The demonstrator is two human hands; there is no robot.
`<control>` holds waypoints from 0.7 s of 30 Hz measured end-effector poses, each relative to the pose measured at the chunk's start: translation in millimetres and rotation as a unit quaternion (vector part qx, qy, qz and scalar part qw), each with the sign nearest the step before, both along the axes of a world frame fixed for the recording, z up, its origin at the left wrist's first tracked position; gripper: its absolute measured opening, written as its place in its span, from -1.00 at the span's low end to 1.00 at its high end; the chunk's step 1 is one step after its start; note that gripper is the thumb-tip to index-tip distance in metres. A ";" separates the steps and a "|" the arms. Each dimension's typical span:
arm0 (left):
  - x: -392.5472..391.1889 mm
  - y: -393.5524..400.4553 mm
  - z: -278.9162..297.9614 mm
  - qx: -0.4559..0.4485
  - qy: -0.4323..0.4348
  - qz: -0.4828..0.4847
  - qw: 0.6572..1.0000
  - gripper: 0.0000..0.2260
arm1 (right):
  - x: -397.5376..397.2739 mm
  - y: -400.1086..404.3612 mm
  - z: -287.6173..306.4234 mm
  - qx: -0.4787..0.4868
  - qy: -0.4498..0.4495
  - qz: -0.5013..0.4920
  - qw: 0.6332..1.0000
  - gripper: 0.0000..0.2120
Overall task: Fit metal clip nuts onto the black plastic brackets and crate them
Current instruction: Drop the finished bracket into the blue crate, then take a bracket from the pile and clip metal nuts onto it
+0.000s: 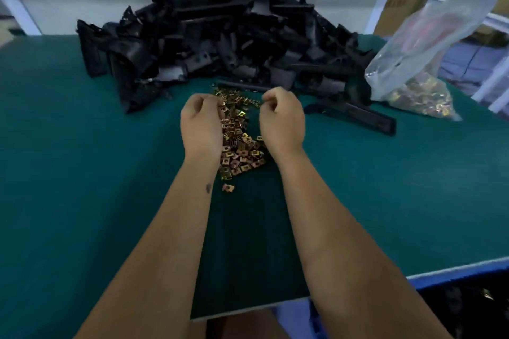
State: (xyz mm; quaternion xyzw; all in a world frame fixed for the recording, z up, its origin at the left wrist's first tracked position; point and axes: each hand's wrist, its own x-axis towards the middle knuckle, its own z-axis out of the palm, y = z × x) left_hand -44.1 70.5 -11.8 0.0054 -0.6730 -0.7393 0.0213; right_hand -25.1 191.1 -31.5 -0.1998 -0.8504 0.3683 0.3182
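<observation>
Right now both my hands hover over the loose heap of clip nuts [242, 146] spread on the green bench [82, 173]. My left hand [202, 124] has its fingers curled in over the far end of the heap, with a few of the brassy nuts showing against the fingers, so it seems to be gathering or gripping some; I cannot tell how many. My right hand [282, 118] sits just beside it, across the heap, with the fingers curled and the thumb meeting the forefinger in a pinch. Whether a nut is caught in that pinch I cannot tell, since the fingertips hide it.

The nuts run in a narrow strip between my two wrists, and one stray nut [228, 187] lies apart from the heap, just inside my left forearm.

Beyond both hands rises a big jumbled pile of black plastic brackets [220, 41], its near edge touching the far end of the nut heap. One long bracket [355, 115] lies flat by itself just past my right hand, out to its right. Further right of that stands a clear plastic bag [418, 63], its bottom holding more brass-coloured nuts. Below my right forearm, off the bench edge, a blue crate [454, 297] shows with dark parts inside.
</observation>
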 end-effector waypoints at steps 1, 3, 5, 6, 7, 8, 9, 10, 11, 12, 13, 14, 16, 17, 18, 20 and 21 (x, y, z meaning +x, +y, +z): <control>-4.6 -0.1 -3.6 -0.001 -0.003 0.000 1.000 -0.77 | -0.5 7.1 -1.2 0.030 -0.002 -0.035 0.999 -0.80; -11.1 4.5 -8.0 -0.015 -0.011 -0.012 1.000 -0.77 | 1.5 22.2 -0.3 0.088 0.007 -0.130 0.988 -0.76; -15.7 10.4 -10.4 -0.031 -0.020 -0.026 0.999 -0.76 | 5.0 36.0 2.3 0.121 0.003 -0.232 0.965 -0.68; -18.1 12.4 -11.2 -0.039 -0.024 -0.029 0.999 -0.76 | 6.1 43.1 2.8 0.121 -0.018 -0.273 0.954 -0.62; -20.4 13.4 -12.3 -0.045 -0.029 -0.032 0.998 -0.77 | 7.0 50.5 3.2 0.105 -0.054 -0.297 0.947 -0.55; -22.3 13.7 -13.1 -0.047 -0.035 -0.034 0.998 -0.77 | 7.5 56.6 3.3 0.078 -0.100 -0.307 0.943 -0.49; -24.0 13.2 -14.0 -0.044 -0.040 -0.033 0.998 -0.78 | 7.9 61.1 3.6 0.049 -0.146 -0.307 0.939 -0.44; -25.0 12.1 -14.9 -0.038 -0.044 -0.032 0.998 -0.79 | 8.7 63.7 3.0 0.035 -0.184 -0.303 0.934 -0.42; -26.0 10.5 -16.0 -0.031 -0.047 -0.030 0.998 -0.80 | 9.6 64.8 1.5 0.040 -0.208 -0.301 0.930 -0.42; -26.5 8.6 -16.3 -0.020 -0.049 -0.028 0.998 -0.80 | 10.6 64.2 0.1 0.060 -0.217 -0.300 0.927 -0.44; -26.7 6.9 -16.3 -0.003 -0.053 -0.028 0.998 -0.80 | 11.7 62.2 -0.9 0.084 -0.213 -0.300 0.926 -0.47; -26.7 5.3 -15.4 0.017 -0.058 -0.027 0.998 -0.80 | 12.7 59.6 -1.6 0.105 -0.198 -0.300 0.927 -0.52; -27.0 2.3 -12.8 0.050 -0.062 -0.023 0.997 -0.82 | 13.7 54.8 -2.3 0.132 -0.145 -0.296 0.935 -0.65; -26.7 1.2 -12.0 0.059 -0.057 -0.020 0.996 -0.82 | 13.8 52.9 -1.5 0.144 -0.112 -0.291 0.939 -0.70; -26.1 -0.1 -11.0 0.065 -0.046 -0.018 0.997 -0.82 | 13.5 50.9 0.2 0.156 -0.077 -0.281 0.944 -0.72; -23.9 -2.3 -9.6 0.070 -0.020 -0.017 0.997 -0.80 | 13.1 43.5 4.8 0.182 0.004 -0.243 0.953 -0.74; -22.9 -3.3 -8.9 0.071 -0.008 -0.019 0.997 -0.80 | 13.3 38.4 7.5 0.181 0.047 -0.212 0.959 -0.73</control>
